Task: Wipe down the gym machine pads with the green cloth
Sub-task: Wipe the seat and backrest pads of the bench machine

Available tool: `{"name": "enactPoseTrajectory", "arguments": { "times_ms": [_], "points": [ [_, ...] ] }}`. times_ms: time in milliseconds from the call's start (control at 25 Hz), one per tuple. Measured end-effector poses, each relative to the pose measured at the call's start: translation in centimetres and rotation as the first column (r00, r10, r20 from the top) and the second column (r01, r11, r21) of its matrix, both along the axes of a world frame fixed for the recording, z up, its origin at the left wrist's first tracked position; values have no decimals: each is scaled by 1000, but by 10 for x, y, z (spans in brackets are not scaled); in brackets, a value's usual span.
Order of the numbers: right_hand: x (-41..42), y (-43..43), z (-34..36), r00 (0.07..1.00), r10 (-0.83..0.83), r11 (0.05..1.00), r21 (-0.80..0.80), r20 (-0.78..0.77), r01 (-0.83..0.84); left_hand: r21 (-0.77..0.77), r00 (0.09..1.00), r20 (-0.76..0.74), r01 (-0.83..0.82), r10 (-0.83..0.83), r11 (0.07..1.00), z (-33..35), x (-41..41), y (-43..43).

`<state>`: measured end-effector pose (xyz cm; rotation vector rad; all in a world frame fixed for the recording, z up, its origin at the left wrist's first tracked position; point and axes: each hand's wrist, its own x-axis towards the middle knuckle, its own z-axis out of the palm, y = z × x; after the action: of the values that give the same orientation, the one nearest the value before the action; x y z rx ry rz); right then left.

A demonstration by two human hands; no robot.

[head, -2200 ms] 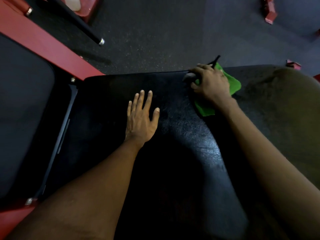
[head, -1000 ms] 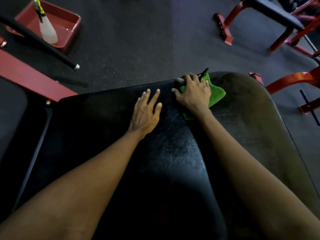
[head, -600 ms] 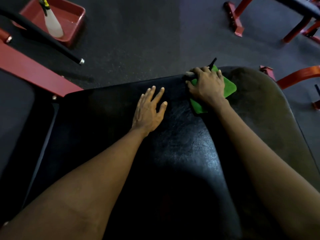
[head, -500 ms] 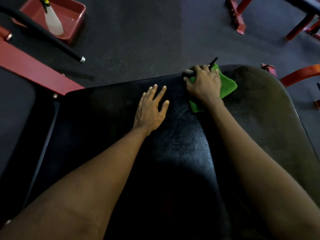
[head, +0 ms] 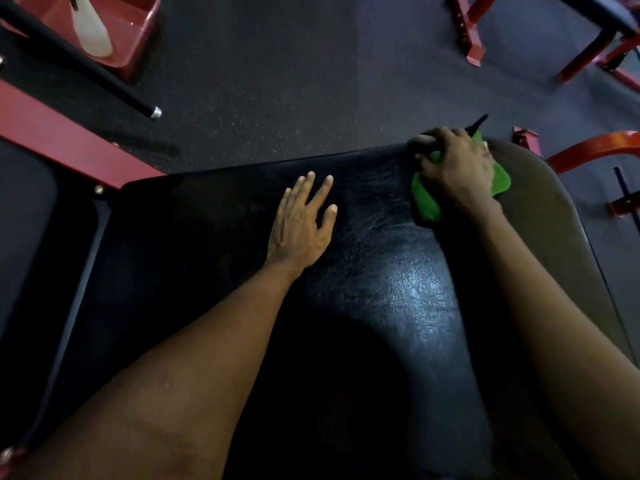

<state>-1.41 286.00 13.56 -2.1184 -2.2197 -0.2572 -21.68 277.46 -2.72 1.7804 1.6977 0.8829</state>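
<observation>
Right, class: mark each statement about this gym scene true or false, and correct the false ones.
1. The right hand presses the cloth on the pad. True.
2. The left hand grips a spray bottle. False: it lies flat and open on the pad.
3. The bottle sits in the red tray on the floor. True.
4. The cloth is at the pad's near edge. False: it is by the far edge.

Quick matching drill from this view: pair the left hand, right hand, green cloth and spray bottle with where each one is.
1 left hand
2 right hand
3 green cloth
4 spray bottle

a in the red tray on the floor
b flat and open on the black pad
c pressing down on the cloth
d under a hand at the pad's far edge

Pairs: 1-b, 2-c, 3-d, 4-a
</observation>
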Motion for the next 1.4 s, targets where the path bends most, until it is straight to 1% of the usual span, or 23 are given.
{"name": "enactPoseTrajectory", "arguments": {
  "times_ms": [80,120,240,360,440,520,600,680,720,800,920,1000,1080,1200,1320,1400],
  "points": [
    [-12,4,-13,998,-64,997,45,-27,65,-5,1000,4,2,-2,1000,0,-1,0],
    [-24,6,-20,997,-67,997,40,-42,68,-7,1000,5,4,-4,1000,0,0,1],
    [-59,14,-38,1000,24,998,-61,-14,-25,-28,1000,-17,2,-2,1000,0,-1,1],
    [-57,15,-38,993,107,986,-131,50,-100,-25,1000,-19,6,-6,1000,1,0,2],
    [-34,15,-22,995,62,994,-100,78,-54,-16,1000,-14,3,-3,1000,1,1,2],
    [3,17,0,990,-77,995,-54,118,84,-10,1000,-13,0,0,1000,1,1,2],
    [35,14,20,974,-210,978,5,80,210,-8,1000,-18,2,-2,1000,0,1,2],
    [39,13,19,966,-254,965,73,48,251,-10,1000,-18,1,-1,1000,0,0,2],
    [29,14,13,964,-263,962,90,49,258,-14,1000,-18,2,-2,1000,0,-1,2],
    [0,20,-2,966,-255,965,71,50,251,-23,1000,-21,10,-11,1000,0,0,1],
    [-28,21,-18,992,-96,995,-16,78,98,-23,1000,-23,14,-15,1000,1,-1,1],
    [-19,16,-12,997,-22,999,-43,80,25,-17,1000,-27,5,-5,1000,0,-1,1],
    [7,7,3,996,-40,999,-11,75,41,-9,1000,-27,-1,0,1000,-1,-1,2],
    [46,-10,22,990,-142,987,81,14,140,4,1000,-17,5,-5,1000,-1,0,2],
    [35,-8,13,972,-234,961,147,-22,235,0,1000,-22,-1,1,1000,-2,0,2],
    [13,2,0,979,-204,971,127,-7,204,-3,1000,-18,4,-4,1000,-1,0,2]
  ]
}}
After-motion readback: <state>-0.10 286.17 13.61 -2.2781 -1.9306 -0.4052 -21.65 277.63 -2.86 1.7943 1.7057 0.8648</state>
